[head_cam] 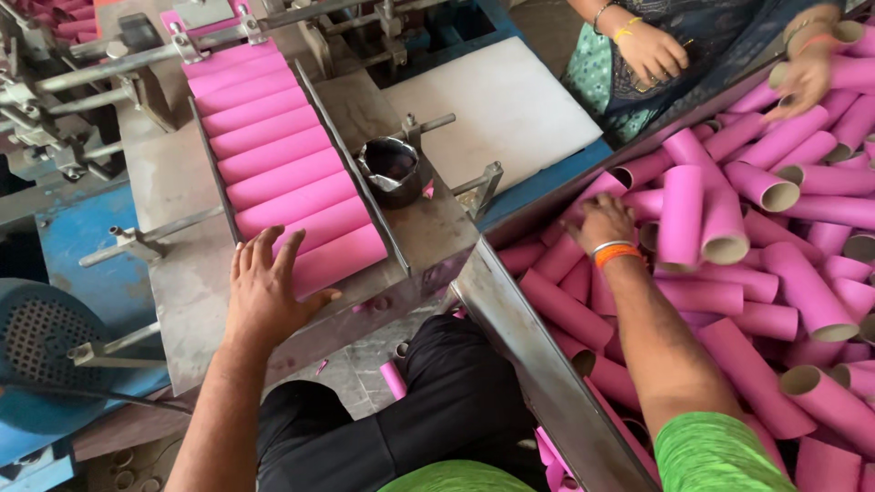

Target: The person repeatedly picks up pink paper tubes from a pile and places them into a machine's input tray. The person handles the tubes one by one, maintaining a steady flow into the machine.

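Feed chute (394, 239) as landmark: a slanted metal tray with raised side rails, carrying a single-file row of pink cardboard tubes (273, 155) lying crosswise, running up toward the machine rollers at the far end.

My left hand (264, 296) lies flat and open at the chute's bottom end, fingers spread, palm against the lowest tube (342, 258). It grips nothing; it only presses there.

My right hand (599, 223) is off to the chute's right, past the steel bin wall (538, 364), down among the loose heap of pink tubes (784, 282). Fingers are curled into the pile; I cannot tell whether they have closed on a tube.

Step in hand, by my reading: loading, with the row squared and a fresh tube being sought. The next move calls for one tube lifted clear of the heap and laid crosswise below the row, parallel to the others.

A small dark metal cup (392, 170) sits just right of the chute's rail. Across the heap, another person's hands (729, 59) handle tubes.
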